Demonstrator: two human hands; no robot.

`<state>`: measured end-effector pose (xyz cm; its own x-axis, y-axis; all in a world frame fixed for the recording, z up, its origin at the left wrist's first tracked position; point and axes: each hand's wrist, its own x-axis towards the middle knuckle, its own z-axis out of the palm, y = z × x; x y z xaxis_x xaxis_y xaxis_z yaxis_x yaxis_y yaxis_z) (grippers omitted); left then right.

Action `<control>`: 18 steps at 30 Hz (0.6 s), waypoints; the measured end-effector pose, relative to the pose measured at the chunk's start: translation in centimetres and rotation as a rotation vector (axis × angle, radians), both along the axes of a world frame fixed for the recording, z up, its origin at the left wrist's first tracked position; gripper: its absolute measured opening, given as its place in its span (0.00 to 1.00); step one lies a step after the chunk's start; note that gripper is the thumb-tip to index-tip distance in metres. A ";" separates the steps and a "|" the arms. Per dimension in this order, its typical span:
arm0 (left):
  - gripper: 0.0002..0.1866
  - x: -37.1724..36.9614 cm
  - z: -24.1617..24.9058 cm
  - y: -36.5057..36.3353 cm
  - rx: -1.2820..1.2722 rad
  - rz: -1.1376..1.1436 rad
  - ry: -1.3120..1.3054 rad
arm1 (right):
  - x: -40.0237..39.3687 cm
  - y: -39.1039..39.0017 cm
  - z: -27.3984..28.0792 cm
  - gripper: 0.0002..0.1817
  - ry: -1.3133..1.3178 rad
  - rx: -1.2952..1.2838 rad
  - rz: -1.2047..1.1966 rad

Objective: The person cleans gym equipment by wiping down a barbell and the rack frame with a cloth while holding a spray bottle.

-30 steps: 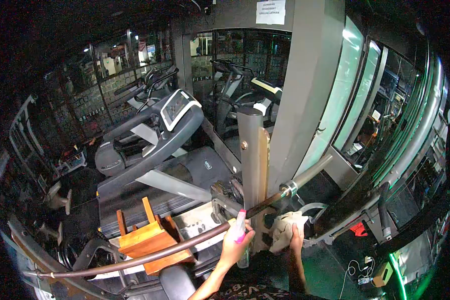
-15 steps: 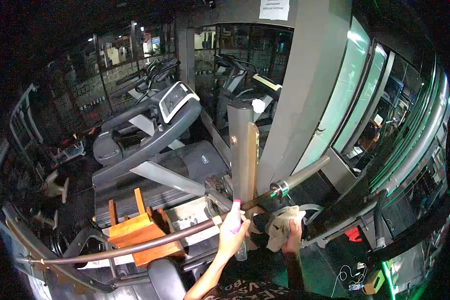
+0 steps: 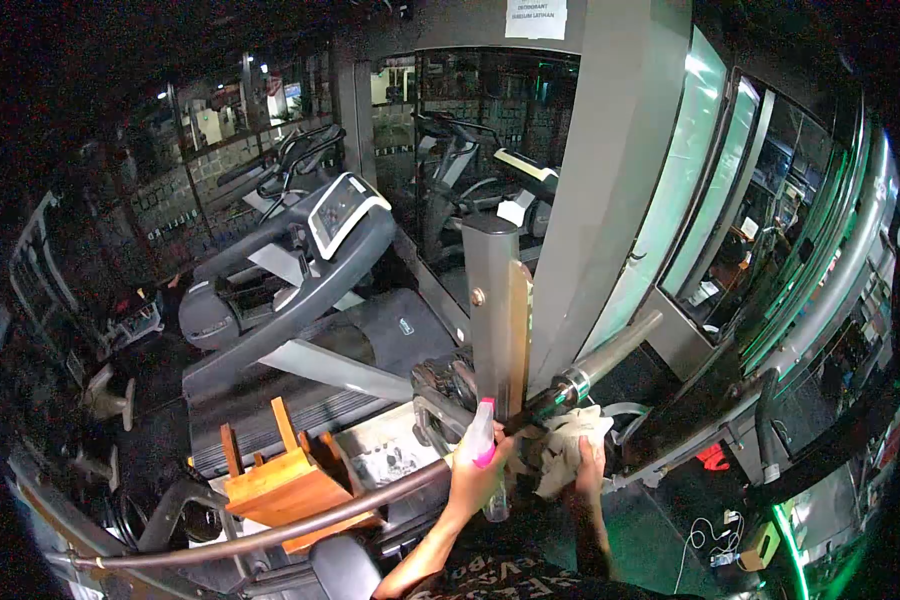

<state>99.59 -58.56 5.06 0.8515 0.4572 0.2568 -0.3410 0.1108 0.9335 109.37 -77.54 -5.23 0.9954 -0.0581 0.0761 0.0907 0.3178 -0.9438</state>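
Observation:
In front of me, my left hand (image 3: pixel 470 478) is wrapped round a clear spray bottle (image 3: pixel 481 436) with a pink nozzle; the bottle's lower end shows below the fingers. A crumpled pale cloth (image 3: pixel 567 450) is gripped in my right hand (image 3: pixel 590 468), fingers partly hidden behind its folds. Across the view runs a barbell (image 3: pixel 310 517), its thick metal end sleeve (image 3: pixel 617 348) reaching up to the right. The bottle overlaps the bar in this view, and the cloth is just below the bar near a shiny collar (image 3: pixel 571 385). A dark upright post (image 3: pixel 495 310) rises behind my hands.
A wooden stool (image 3: pixel 290 480) lies on its side beyond the bar at left. Behind it stands a treadmill (image 3: pixel 350 330). A padded bench (image 3: pixel 345 570) is close at lower left. White cables (image 3: pixel 705 540) and a red item (image 3: pixel 714 457) lie on the floor at right.
My left hand and the spray bottle shift slightly right and down in the view, while the cloth stays in my right hand. The whole scene is tilted a little by head motion.

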 end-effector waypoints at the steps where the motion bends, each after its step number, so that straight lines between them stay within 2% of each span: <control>1: 0.13 -0.1 0.6 0.4 -0.009 -0.047 0.005 | -0.2 0.2 0.5 0.26 0.038 -0.039 -0.022; 3: 0.12 -0.1 1.2 1.0 -0.080 -0.041 -0.037 | -1.1 0.7 2.3 0.28 0.076 -0.079 -0.052; 5: 0.12 0.1 0.8 2.1 -0.050 -0.093 0.092 | -2.6 2.3 4.6 0.30 0.054 -0.060 -0.147; 7: 0.12 0.2 1.2 2.6 0.023 -0.050 0.035 | -3.2 3.5 4.9 0.31 0.083 -0.049 -0.176; 9: 0.12 0.3 1.7 3.1 0.091 -0.015 -0.024 | -4.2 5.1 6.2 0.32 0.113 0.132 -0.169; 10: 0.12 0.2 2.0 3.3 0.078 -0.043 -0.039 | -3.2 4.5 3.7 0.27 -0.062 0.102 -0.125; 12: 0.12 -0.2 3.1 3.8 0.068 -0.078 -0.057 | -3.9 5.3 3.8 0.27 -0.074 0.105 -0.140; 14: 0.11 -0.7 4.2 4.0 -0.119 -0.180 0.069 | -4.6 6.7 4.1 0.27 -0.097 0.108 -0.151; 15: 0.11 -0.6 3.5 4.1 -0.117 -0.187 0.068 | -5.0 7.4 4.4 0.27 -0.109 0.108 -0.157; 17: 0.09 -0.1 1.6 4.4 0.032 -0.151 -0.057 | -5.8 9.0 5.4 0.28 -0.135 0.109 -0.168; 18: 0.09 -0.3 1.9 4.5 0.033 -0.158 -0.061 | -6.7 10.3 7.8 0.28 -0.060 0.185 -0.173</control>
<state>99.30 -54.08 6.97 0.8944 0.3096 0.3228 -0.3780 0.1373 0.9156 102.69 -67.26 2.55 0.9635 -0.2451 0.1074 0.2130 0.4595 -0.8622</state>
